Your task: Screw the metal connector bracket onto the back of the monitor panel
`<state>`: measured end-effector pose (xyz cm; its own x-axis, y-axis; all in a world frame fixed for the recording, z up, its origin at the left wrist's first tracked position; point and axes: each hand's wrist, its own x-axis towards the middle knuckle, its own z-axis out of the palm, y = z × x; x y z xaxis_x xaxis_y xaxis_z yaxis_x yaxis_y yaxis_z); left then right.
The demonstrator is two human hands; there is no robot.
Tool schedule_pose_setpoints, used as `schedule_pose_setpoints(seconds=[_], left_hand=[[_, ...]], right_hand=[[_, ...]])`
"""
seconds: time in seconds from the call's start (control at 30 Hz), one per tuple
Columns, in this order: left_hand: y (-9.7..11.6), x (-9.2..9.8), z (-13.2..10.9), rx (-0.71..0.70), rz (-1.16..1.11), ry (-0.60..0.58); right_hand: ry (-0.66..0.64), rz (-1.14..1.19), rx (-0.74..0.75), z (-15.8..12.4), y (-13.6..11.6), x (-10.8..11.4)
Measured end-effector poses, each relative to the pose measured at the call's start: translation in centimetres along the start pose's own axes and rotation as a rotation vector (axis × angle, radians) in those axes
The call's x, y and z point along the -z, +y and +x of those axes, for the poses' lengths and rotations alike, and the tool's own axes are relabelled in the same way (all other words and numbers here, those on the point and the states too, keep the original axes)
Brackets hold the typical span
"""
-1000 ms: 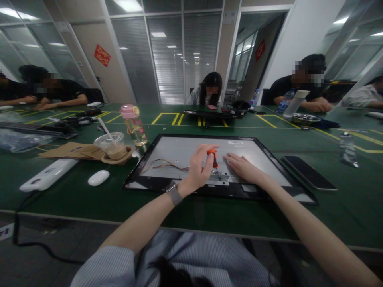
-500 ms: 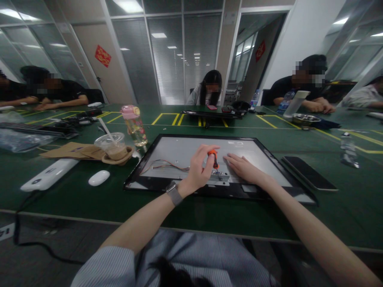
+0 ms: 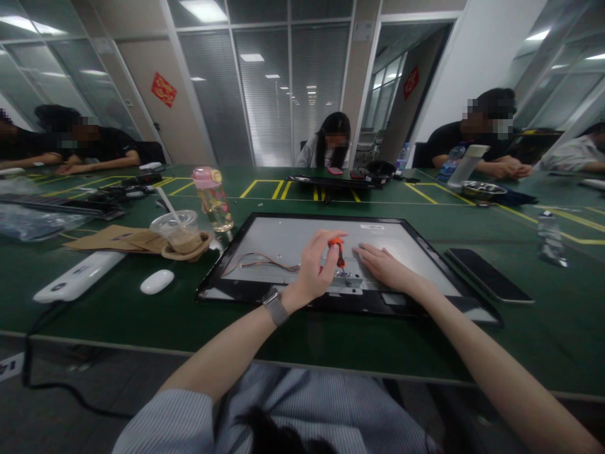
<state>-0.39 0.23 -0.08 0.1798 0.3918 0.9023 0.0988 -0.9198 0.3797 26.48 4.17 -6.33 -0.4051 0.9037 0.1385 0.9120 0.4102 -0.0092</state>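
A flat display panel (image 3: 312,243) with a black frame and silver-grey back lies on the green table before me. My left hand (image 3: 316,265) is closed around the orange-and-black handle of a screwdriver (image 3: 337,251). The screwdriver's shaft points down at a small metal bracket (image 3: 347,281) near the panel's front edge; whether its tip sits in a screw is too small to tell. My right hand (image 3: 385,265) lies flat on the panel to the right of the bracket, fingers stretched out. Thin coloured wires (image 3: 265,260) run across the panel left of my left hand.
Left of the panel are a white mouse (image 3: 157,282), a white power bank-like device (image 3: 78,277), an iced drink cup (image 3: 177,230) and a pink-lidded bottle (image 3: 212,202). A black phone-like slab (image 3: 489,274) lies to the right. Several people sit around the table.
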Motion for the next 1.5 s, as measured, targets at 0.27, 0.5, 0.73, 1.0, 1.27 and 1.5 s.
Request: schedule_pose_setpoints(seconds=[0.27,0.5,0.73,1.0,1.27,1.5], left_hand=[[-0.12,-0.12,-0.02,-0.001,-0.017,0.009],[-0.17,-0.13,-0.02,0.008,-0.028,0.010],[-0.11,-0.17,-0.02,0.014,-0.036,0.010],[-0.08,-0.04,0.03,0.000,-0.026,0.008],[-0.23,-0.10,-0.10,0.004,-0.016,0.005],[-0.11,0.00,-0.07,0.014,-0.031,0.000]], right_hand=[[-0.013,0.019,0.007,-0.02,-0.28,0.21],[-0.026,0.033,-0.021,-0.09,-0.45,0.39],[-0.014,0.030,-0.003,0.01,-0.07,0.06],[-0.012,0.012,0.005,-0.05,-0.38,0.21],[0.022,0.009,0.033,0.00,0.32,-0.46],[0.029,0.012,0.031,0.03,0.32,-0.49]])
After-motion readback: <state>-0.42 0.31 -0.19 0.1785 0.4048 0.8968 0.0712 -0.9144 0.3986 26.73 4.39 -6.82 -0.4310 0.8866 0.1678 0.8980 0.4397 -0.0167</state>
